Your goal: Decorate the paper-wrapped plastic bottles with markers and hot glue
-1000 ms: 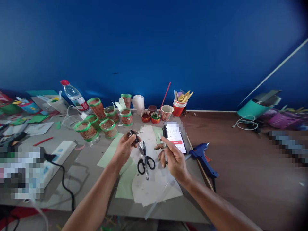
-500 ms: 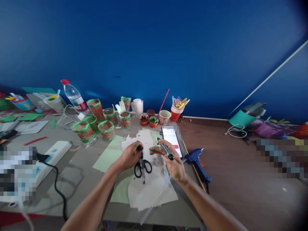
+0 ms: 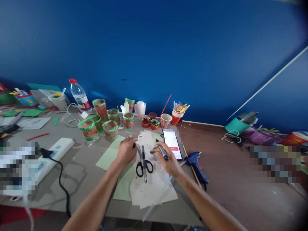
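Observation:
My right hand (image 3: 166,159) is closed around a marker (image 3: 162,152) with a grey barrel and a black end, held slanted over white paper (image 3: 151,192). Closed with its back up, my left hand (image 3: 127,150) pinches a small black piece (image 3: 134,145), apparently a marker cap, mostly hidden by the fingers. Between the hands, black-handled scissors (image 3: 140,170) lie on the paper, with a clear-barrelled pen (image 3: 144,163) on top. Under the white paper is a pale green sheet (image 3: 107,157). A phone (image 3: 172,146) showing a timer lies just beyond my right hand.
A blue glue gun (image 3: 197,166) and a thin stick lie to the right. Several green-rimmed brown cups (image 3: 88,130) stand back left near a water bottle (image 3: 80,98). Paint pots (image 3: 145,122) and a cup of wooden sticks (image 3: 177,116) stand behind. A power strip (image 3: 54,157) lies left.
My left hand has shifted left, away from the scissors and pen, uncovering their upper ends. My right hand has moved slightly left with the marker. The whole view has shifted a little.

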`<action>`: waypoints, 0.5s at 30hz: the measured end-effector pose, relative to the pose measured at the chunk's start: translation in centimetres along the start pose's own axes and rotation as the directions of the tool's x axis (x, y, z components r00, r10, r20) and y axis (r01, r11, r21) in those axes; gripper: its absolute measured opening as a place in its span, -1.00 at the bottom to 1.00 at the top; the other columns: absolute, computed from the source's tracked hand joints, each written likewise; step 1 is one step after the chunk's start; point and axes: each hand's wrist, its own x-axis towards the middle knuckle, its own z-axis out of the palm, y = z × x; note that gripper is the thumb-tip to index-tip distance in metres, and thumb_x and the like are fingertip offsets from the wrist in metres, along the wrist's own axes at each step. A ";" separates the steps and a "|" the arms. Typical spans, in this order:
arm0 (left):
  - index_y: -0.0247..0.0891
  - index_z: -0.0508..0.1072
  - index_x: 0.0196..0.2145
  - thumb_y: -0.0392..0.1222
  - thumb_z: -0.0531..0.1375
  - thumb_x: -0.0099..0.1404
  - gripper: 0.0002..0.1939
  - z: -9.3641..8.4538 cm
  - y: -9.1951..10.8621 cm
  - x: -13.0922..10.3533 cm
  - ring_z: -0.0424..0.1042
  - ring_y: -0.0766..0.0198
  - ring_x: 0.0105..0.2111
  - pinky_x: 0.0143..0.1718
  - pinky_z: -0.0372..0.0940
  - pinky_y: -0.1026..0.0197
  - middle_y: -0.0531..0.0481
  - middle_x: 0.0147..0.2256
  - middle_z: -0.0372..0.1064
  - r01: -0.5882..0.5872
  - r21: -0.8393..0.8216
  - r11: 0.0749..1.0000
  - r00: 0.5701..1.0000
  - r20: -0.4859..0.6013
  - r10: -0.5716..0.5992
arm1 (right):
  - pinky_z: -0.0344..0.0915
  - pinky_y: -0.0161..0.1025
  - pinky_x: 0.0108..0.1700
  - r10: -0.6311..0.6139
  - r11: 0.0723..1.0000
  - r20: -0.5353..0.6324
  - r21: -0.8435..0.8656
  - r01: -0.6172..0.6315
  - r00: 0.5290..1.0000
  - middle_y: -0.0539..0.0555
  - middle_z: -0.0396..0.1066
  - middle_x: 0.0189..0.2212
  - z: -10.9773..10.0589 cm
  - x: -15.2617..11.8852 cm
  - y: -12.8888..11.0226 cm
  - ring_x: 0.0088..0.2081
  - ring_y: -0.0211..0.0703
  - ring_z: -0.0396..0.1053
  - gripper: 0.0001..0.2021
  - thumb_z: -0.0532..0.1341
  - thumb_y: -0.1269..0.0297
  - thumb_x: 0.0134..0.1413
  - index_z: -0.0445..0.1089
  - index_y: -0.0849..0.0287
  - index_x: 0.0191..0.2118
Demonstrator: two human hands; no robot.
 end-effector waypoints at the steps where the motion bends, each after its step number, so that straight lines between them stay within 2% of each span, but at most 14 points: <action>1: -0.23 0.48 -0.15 -0.35 0.06 0.19 -0.69 0.0 -0.2 0.0 0.44 0.06 -0.07 -0.02 0.25 0.10 -0.16 -0.11 0.49 0.004 0.016 1.000 1.000 0.003 -0.004 | 0.35 -0.01 -0.02 0.003 0.996 0.058 -0.094 0.003 0.998 0.17 0.49 -0.17 0.3 -0.3 -0.3 -0.11 -0.03 0.46 -0.68 0.11 0.27 0.20 0.15 0.10 0.06; 3: -0.23 0.47 -0.13 -0.35 0.05 0.20 -0.68 -0.1 -0.5 0.0 0.44 0.07 -0.06 0.00 0.26 0.11 -0.16 -0.09 0.48 0.020 0.032 0.999 1.000 0.013 -0.020 | 0.33 0.01 0.01 -0.038 0.959 0.181 -0.269 0.086 0.983 0.24 0.44 -0.08 1.0 -1.1 -1.2 -0.06 0.01 0.43 -0.59 0.13 0.34 0.15 0.14 0.15 0.13; 4: -0.24 0.47 -0.12 -0.35 0.06 0.20 -0.68 -0.3 -0.6 0.0 0.44 0.07 -0.06 0.00 0.25 0.11 -0.17 -0.09 0.48 0.025 0.034 0.999 0.999 0.019 -0.026 | 0.31 0.02 0.04 -0.081 0.927 0.259 -0.336 0.168 0.962 0.26 0.41 -0.05 1.4 -1.7 -1.6 -0.02 0.04 0.39 -0.55 0.14 0.37 0.11 0.14 0.18 0.14; 7: -0.27 0.46 -0.09 -0.35 0.07 0.20 -0.67 -0.6 -0.8 0.2 0.44 0.08 -0.05 0.02 0.24 0.12 -0.19 -0.09 0.48 0.057 0.047 0.997 0.998 0.032 -0.058 | 0.23 0.07 0.12 -0.142 0.782 0.507 -0.469 0.410 0.850 0.29 0.36 0.00 2.7 -3.3 -2.7 0.12 0.16 0.23 -0.43 0.22 0.37 0.01 0.15 0.23 0.17; 11: -0.26 0.46 -0.08 -0.36 0.08 0.20 -0.65 -0.8 -0.8 0.4 0.44 0.09 -0.05 0.02 0.23 0.14 -0.19 -0.11 0.49 0.143 0.099 0.985 0.987 0.063 -0.150 | 0.04 0.09 0.24 -0.212 0.647 0.720 -0.403 0.647 0.661 0.28 0.39 -0.02 4.0 -4.6 -3.4 0.21 0.19 0.09 -0.37 0.21 0.36 -0.04 0.12 0.26 0.21; 13: -0.26 0.46 -0.07 -0.36 0.09 0.19 -0.64 -0.9 -0.8 0.5 0.44 0.09 -0.05 0.02 0.23 0.14 -0.19 -0.10 0.50 0.156 0.123 0.980 0.983 0.081 -0.166 | 0.05 0.05 0.23 -0.223 0.608 0.760 -0.381 0.696 0.611 0.24 0.41 -0.06 4.2 -4.8 -3.4 0.19 0.17 0.11 -0.39 0.19 0.36 -0.02 0.13 0.24 0.20; 15: -0.26 0.46 -0.07 -0.36 0.09 0.18 -0.64 -0.9 -0.8 0.5 0.44 0.09 -0.05 0.01 0.23 0.15 -0.19 -0.11 0.50 0.157 0.133 0.979 0.982 0.089 -0.170 | 0.11 0.01 0.18 -0.234 0.584 0.775 -0.371 0.722 0.587 0.22 0.43 -0.13 4.1 -4.9 -3.2 0.14 0.15 0.16 -0.42 0.18 0.35 0.00 0.15 0.24 0.19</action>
